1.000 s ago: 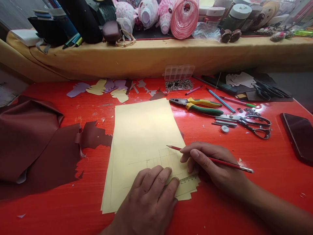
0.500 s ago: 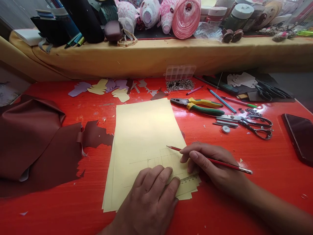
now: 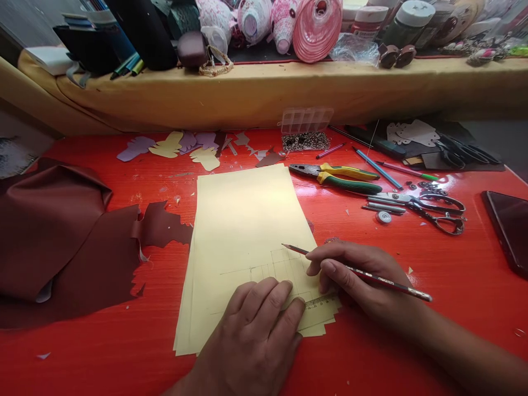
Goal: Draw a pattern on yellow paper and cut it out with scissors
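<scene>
A pencil (image 3: 383,280) is pinched between the thumb and fingers of my right hand (image 3: 363,280). Its sharpened tip is over the pencilled grid on a stack of pale yellow paper (image 3: 243,214); whether it touches cannot be told. My left hand (image 3: 258,330) lies on the lower part of the paper, fingers laid out and pressing down. By its fingertips shows the marked end of a see-through ruler (image 3: 317,303), the rest hidden under the hand. Thin drawn lines run across the sheet above my left fingers.
Brown leather-like material (image 3: 74,253) spreads at the left. Pliers (image 3: 338,176), metal scissors (image 3: 433,206) and a phone (image 3: 509,231) lie to the right. Behind the paper are cut paper shapes (image 3: 167,146) and a divided box (image 3: 305,137). A crowded ledge (image 3: 264,91) runs along the back.
The pencil has turned in my right fingers, its visible side going from red to dark with lettering. My left hand stays in place. The view has shifted slightly.
</scene>
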`<state>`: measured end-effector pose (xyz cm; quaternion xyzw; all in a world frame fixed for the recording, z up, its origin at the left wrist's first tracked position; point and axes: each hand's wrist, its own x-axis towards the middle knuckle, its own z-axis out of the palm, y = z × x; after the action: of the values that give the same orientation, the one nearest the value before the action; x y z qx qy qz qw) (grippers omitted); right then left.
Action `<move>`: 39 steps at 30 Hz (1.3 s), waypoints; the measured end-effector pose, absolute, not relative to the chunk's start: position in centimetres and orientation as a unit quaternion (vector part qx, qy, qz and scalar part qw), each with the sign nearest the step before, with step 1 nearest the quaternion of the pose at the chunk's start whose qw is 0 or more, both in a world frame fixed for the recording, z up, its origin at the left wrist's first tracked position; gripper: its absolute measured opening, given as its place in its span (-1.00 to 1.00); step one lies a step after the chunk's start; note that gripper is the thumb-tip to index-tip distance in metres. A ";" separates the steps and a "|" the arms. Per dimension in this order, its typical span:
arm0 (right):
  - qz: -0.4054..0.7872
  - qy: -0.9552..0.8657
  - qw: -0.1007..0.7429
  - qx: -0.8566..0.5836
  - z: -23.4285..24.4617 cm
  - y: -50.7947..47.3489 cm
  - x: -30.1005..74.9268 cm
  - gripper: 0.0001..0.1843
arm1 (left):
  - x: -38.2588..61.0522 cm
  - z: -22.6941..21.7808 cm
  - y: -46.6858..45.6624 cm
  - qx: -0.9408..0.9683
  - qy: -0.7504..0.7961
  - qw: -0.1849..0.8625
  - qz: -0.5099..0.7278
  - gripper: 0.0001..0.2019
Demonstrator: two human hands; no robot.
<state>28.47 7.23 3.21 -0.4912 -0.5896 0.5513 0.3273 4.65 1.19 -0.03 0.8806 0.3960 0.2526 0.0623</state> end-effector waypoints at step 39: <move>0.559 -0.542 0.373 -0.505 3.2 7.1 28.7 -0.62 | 4.4 0.0 1.2 0.882 0.392 0.077 0.250 -0.73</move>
<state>28.67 7.13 3.15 -0.5052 -0.5419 0.5586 0.3730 4.42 1.24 0.03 0.8823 0.3915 0.2497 0.0767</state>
